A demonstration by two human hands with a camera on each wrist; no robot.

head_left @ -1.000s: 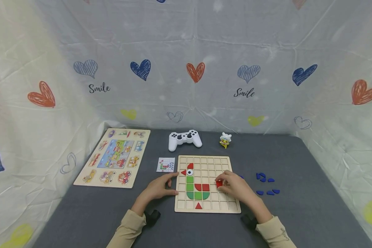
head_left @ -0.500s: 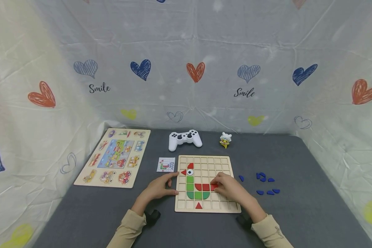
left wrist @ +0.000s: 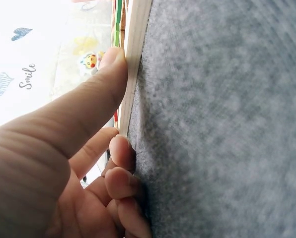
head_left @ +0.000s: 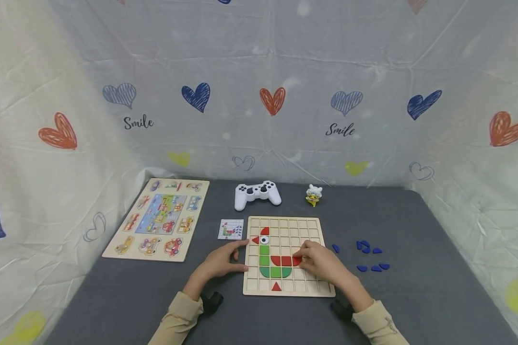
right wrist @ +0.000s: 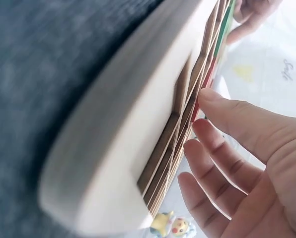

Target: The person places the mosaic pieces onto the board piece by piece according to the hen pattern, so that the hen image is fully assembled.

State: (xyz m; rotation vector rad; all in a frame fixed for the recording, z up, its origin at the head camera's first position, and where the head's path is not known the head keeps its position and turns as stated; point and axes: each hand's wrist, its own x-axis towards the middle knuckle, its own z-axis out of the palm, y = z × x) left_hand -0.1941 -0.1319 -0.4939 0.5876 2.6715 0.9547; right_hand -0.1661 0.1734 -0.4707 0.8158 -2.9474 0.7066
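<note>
A wooden grid board [head_left: 302, 285] lies on the dark table, bearing a bird-like figure of red and green tiles with an eye tile [head_left: 264, 239]. My left hand [head_left: 219, 261] steadies the board's left edge, thumb and index finger touching it apart from each other; in the left wrist view the thumb [left wrist: 96, 99] rests against that edge. With my right hand [head_left: 321, 261] I pinch a red quarter-circle tile [head_left: 296, 261] at the right end of the red row. It lies in a cell, partly hidden by my fingertips. A red triangle tile [head_left: 276, 286] sits in the bottom row.
Several blue tiles [head_left: 362, 268] lie right of the board. A pattern card [head_left: 230, 229] is at its upper left. Farther back are a white game controller [head_left: 257, 194] and a small figurine [head_left: 313, 195]. A vehicle puzzle board [head_left: 159, 220] lies at the left.
My right hand has moved left with the red quarter-circle tile, which now lies beside the other red tiles. My left hand has stayed at the board's edge.
</note>
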